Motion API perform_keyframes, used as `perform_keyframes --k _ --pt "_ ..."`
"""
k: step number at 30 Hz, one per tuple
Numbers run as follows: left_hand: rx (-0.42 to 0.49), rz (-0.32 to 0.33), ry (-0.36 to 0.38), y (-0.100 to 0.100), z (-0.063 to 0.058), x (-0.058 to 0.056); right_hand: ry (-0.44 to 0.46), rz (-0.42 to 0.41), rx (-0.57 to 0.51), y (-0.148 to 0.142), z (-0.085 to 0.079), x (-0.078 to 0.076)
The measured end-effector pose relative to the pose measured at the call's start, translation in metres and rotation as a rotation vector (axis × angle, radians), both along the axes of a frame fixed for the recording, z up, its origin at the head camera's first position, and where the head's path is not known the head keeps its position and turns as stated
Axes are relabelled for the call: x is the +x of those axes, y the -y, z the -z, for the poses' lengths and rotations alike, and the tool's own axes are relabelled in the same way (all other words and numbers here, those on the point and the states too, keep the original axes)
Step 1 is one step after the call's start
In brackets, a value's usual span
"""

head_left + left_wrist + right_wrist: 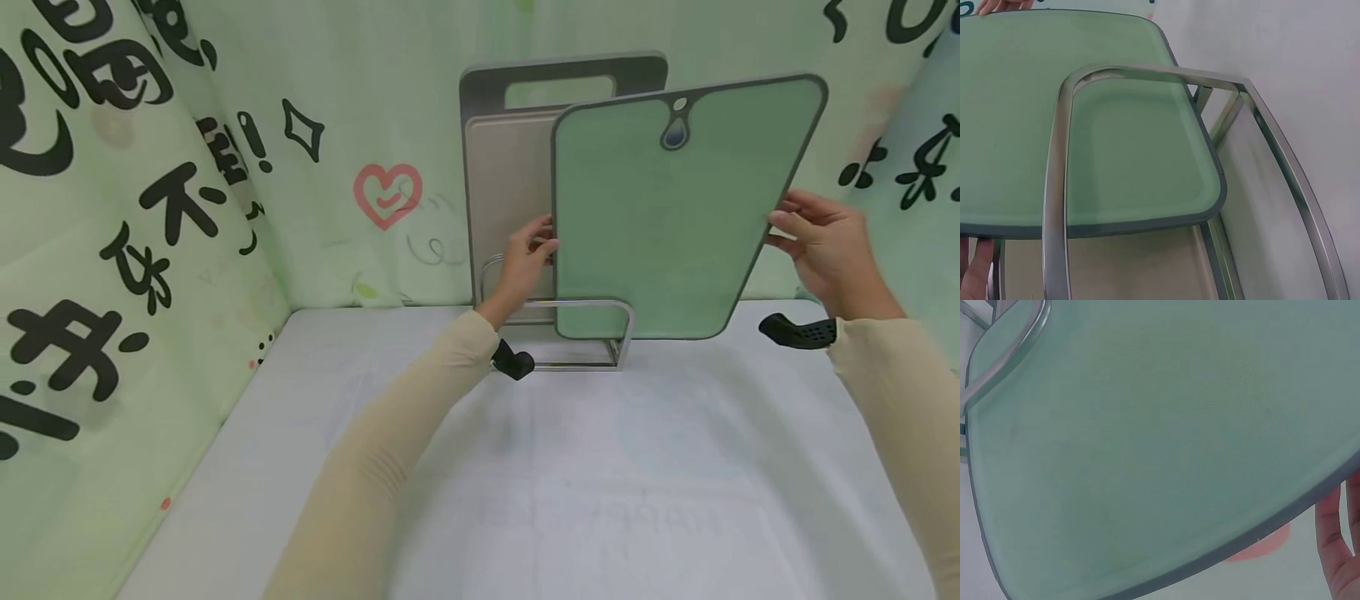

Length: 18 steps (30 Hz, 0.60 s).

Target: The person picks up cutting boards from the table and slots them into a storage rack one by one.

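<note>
A green cutting board with a dark grey rim and a teardrop-shaped inlay at its top stands tilted to the right. My left hand pinches its left edge, and my right hand grips the right edge between thumb and fingers. The board's lower left part is behind the front hoop of a metal rack, while its right part extends beyond the rack. Behind it, a beige cutting board with a grey handle slot stands upright in the rack, partly covered by the green one.
The rack stands near the back of a white-covered table. Light green curtain with dark lettering and a red heart hangs behind and along the left. A black wrist strap piece shows at the right sleeve.
</note>
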State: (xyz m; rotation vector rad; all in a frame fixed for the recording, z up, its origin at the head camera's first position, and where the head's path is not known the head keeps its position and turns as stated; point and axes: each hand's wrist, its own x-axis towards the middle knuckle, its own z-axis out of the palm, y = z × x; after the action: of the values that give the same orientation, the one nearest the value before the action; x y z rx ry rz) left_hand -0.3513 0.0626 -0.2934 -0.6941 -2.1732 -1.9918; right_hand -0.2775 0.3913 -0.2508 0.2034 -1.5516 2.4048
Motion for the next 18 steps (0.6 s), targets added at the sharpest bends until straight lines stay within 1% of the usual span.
perform_keyframes --k 8,13,18 --pt "0.000 -0.022 0.021 0.016 -0.001 -0.001 -0.033 -0.034 0.008 0.014 0.001 -0.009" --pt "0.001 -0.032 0.029 0.024 -0.002 0.000 -0.012 -0.053 -0.001 0.020 0.002 -0.013" --pt "0.000 -0.032 0.013 0.030 -0.003 0.001 -0.001 -0.061 -0.009 0.024 0.003 -0.016"
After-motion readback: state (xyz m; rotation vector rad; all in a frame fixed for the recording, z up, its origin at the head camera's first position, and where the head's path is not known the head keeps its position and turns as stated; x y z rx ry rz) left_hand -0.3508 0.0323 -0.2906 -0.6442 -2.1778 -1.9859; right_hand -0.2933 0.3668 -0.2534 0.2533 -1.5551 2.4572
